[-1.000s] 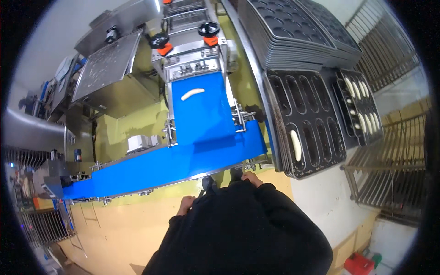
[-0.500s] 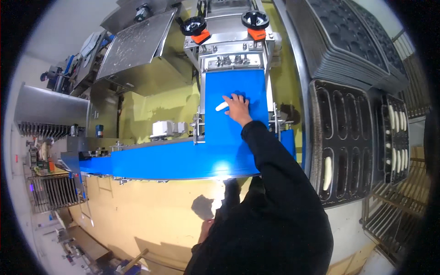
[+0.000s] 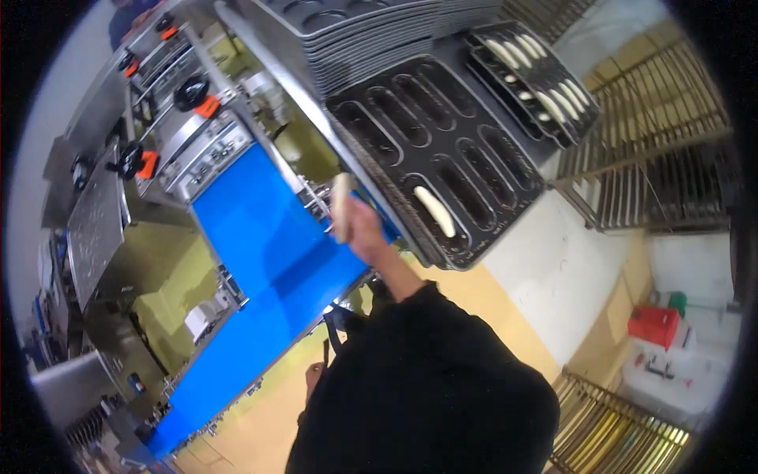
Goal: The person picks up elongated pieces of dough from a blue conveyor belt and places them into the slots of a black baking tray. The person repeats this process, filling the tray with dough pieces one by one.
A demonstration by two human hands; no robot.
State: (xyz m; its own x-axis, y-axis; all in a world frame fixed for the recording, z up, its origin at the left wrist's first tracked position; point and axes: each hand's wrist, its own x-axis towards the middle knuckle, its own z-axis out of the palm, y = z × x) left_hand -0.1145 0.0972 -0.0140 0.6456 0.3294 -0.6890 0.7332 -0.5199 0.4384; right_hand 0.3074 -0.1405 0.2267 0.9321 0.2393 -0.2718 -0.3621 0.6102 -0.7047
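Note:
My right hand (image 3: 365, 233) is closed around a pale dough stick (image 3: 341, 207), raised above the right side of the blue conveyor belt (image 3: 253, 217). The stick points away from me, slightly blurred by motion. To the right of this hand lies a dark baking tray (image 3: 431, 163) with long oval moulds. One dough stick (image 3: 434, 212) rests in its near-left mould. Down by my body, my left hand (image 3: 314, 379) shows only in part beside my dark sleeve. Its fingers are too small and hidden to read.
A tall stack of trays (image 3: 371, 47) rises behind the moulded tray. Farther right, another tray (image 3: 545, 71) carries several dough sticks. Metal racks (image 3: 647, 134) stand at the right. The machine's black handwheels (image 3: 192, 93) are at the belt's far end.
My right hand has lifted the dough stick off the belt and carried it right, towards the moulded tray. My view has turned to the right. My left hand stays low by my body.

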